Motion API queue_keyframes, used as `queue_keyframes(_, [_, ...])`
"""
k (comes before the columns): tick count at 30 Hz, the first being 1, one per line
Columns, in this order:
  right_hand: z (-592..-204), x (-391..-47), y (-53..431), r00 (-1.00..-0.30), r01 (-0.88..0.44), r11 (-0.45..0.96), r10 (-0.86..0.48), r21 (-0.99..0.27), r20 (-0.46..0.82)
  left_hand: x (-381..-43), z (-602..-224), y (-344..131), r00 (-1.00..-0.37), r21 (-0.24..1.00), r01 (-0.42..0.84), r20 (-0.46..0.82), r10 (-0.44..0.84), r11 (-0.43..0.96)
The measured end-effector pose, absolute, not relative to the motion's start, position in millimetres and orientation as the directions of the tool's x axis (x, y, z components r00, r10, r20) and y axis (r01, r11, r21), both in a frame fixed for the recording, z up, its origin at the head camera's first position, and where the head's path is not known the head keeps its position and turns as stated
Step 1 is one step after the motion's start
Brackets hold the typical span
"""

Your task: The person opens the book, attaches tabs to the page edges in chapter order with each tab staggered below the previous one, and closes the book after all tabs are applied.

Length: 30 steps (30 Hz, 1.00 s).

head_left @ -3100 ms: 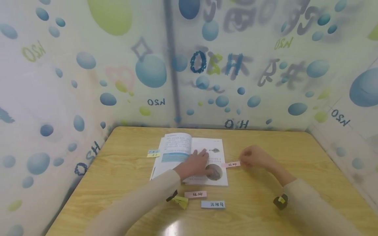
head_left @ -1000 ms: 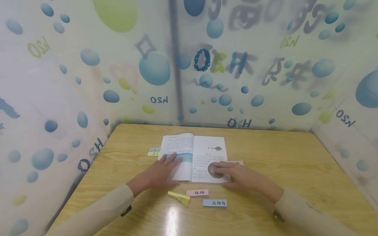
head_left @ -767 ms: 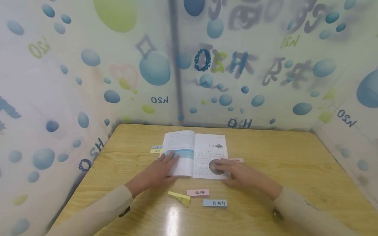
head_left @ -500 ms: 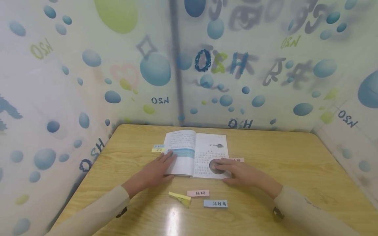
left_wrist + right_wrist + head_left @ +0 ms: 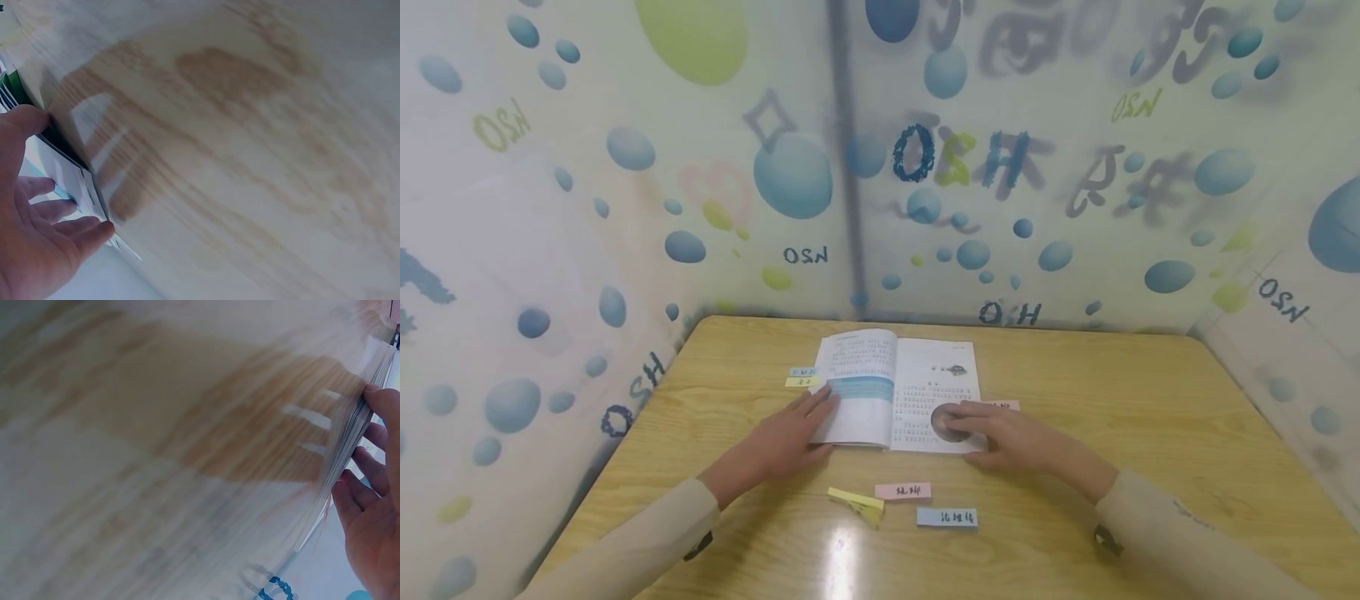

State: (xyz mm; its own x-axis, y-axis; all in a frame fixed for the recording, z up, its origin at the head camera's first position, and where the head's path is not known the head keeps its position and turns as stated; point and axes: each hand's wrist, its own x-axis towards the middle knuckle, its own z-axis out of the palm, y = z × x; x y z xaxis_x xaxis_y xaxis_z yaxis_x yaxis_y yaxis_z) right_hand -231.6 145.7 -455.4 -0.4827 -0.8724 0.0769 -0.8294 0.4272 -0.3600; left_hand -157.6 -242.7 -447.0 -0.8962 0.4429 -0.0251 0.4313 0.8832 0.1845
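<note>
An open book (image 5: 857, 421) lies on the table, with a blue band on its left page and a round grey picture on its right page. My left hand (image 5: 781, 437) rests at the left edge, fingertips on the page margin and thumb by the near corner. Across the right edge lies my right hand (image 5: 1026, 442), its extended fingers over the grey picture, thumb at the near corner. A pink tab (image 5: 1006, 406) sticks out beyond that hand, partly hidden. From the left edge project a blue tab (image 5: 802, 372) and a yellow tab (image 5: 801, 382), both with handwriting.
In front of the book lie a pink strip (image 5: 902, 492), a blue strip (image 5: 947, 517) and folded yellow strips (image 5: 859, 504). The wooden table (image 5: 1135, 400) is enclosed by walls (image 5: 1060, 283) printed with bubbles.
My right hand has gone from the pink tab to the book's right edge. My left hand has shifted from the right page to the left edge. The book has slid slightly away.
</note>
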Motion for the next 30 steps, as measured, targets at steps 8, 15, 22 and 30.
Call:
queue_keyframes(8, [-457, -236, 147, -0.483, -0.825, 0.423, -0.872, -0.375, 0.078, -158, -446, -245, -0.888, 0.238, 0.437, -0.038, 0.457, 0.868])
queue_keyframes(15, [-455, -236, 146, -0.465, -0.831, 0.406, -0.882, -0.380, 0.075, -159, -446, -247, -0.876, 0.243, 0.464, -0.019, 0.483, 0.852])
queue_keyframes(22, [-451, -235, 145, -0.498, -0.799, 0.450, -0.867, -0.399, 0.022, -160, -447, -250, -0.872, 0.226, 0.480, 0.014, 0.490, 0.848])
queue_keyframes(30, [-451, -235, 144, -0.491, -0.807, 0.445, -0.871, -0.388, 0.023, -160, -448, -256, -0.877, 0.208, 0.473, 0.023, 0.479, 0.856])
